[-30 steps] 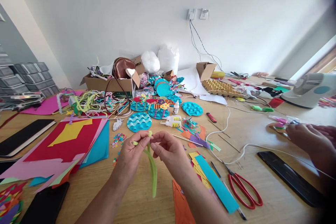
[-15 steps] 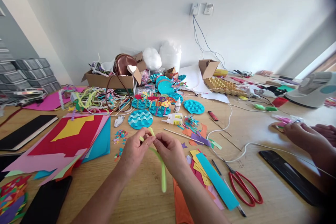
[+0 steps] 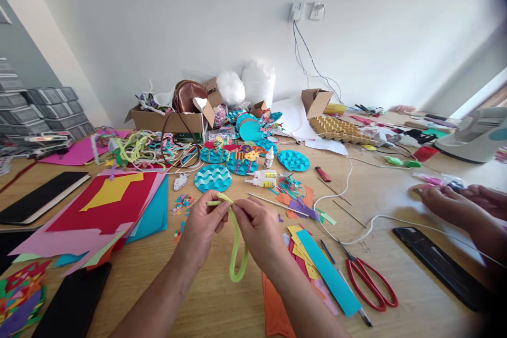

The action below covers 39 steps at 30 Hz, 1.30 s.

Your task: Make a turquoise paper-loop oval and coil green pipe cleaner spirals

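Note:
A yellow-green pipe cleaner (image 3: 236,256) is pinched between both my hands above the wooden table. My left hand (image 3: 206,220) is closed on its upper part, where short ends stick out past the thumb. With thumb and fingers my right hand (image 3: 256,225) grips it close beside the left. Below the hands the pipe cleaner hangs in a long loop. Just beyond lies a blue disc (image 3: 213,178) with wavy pale strips, and glue bottles (image 3: 263,178) lie to its right. Part of the pipe cleaner is hidden behind my fingers.
Red-handled scissors (image 3: 372,285), a paintbrush and a blue paper strip (image 3: 330,274) lie at right. Coloured paper sheets (image 3: 114,206) and a black phone (image 3: 73,301) are at left. Another person's hands (image 3: 459,206) work at far right, near a white cable (image 3: 372,219).
The hanging pipe cleaner was a nearly straight tail and now curves back up as a loop. My hands have shifted slightly and stay close together on it.

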Tool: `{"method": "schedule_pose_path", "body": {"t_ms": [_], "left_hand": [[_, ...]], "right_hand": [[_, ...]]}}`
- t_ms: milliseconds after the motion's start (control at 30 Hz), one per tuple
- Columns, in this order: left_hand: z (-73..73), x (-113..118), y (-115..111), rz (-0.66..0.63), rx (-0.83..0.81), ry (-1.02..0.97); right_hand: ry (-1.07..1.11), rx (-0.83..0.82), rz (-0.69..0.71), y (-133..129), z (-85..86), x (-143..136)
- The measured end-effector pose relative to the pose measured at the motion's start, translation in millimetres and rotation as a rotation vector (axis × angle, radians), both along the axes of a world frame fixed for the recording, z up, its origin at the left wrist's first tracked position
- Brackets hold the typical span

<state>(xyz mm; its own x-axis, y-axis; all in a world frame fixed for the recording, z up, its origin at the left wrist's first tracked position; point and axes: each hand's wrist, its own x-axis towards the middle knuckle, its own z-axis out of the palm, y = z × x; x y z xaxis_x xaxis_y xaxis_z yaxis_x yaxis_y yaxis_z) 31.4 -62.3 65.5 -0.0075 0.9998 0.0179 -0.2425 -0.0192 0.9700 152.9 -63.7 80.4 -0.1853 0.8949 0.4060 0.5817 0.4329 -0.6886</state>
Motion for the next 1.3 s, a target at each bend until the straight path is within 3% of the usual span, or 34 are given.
{"method": "schedule_pose_path", "body": {"t_ms": [267,400,500,633,733,867,967,1067,1200,1300], "left_hand": [[-1.8,-3,3,0.071,0.245,0.407],[1.0,-6,2,0.084,0.283,0.547],[9.9,-9,1,0.02,0.248,0.488],[20.8,-13,1,-0.173,0.063,0.284],[21.0,-17,1,-0.273,-0.006,0.182],[15.4,-17,1,-0.304,-0.039,0.06],[13.3,-15,1,-0.239,-0.059,-0.007],[13.0,-13,2,-0.151,-0.022,0.002],[12.0,-12,5,-0.082,0.063,0.121],[12.3,-12,4,-0.068,0.121,0.26]], "right_hand": [[0.271,-0.281,0.049,6,-0.6,2],[0.573,-0.563,0.216,5,-4.1,1],[0.735,-0.654,0.275,3,-6.1,1],[0.828,-0.744,0.283,3,-5.0,3],[0.822,-0.779,0.269,3,-3.9,5],[0.811,-0.821,0.3,2,-4.4,7],[0.764,-0.771,0.309,-1,-5.4,5],[0.585,-0.543,0.262,-6,-6.5,1],[0.248,-0.19,0.12,-10,-6.9,-1],[0.141,-0.132,0.115,-10,-5.1,1]]}}
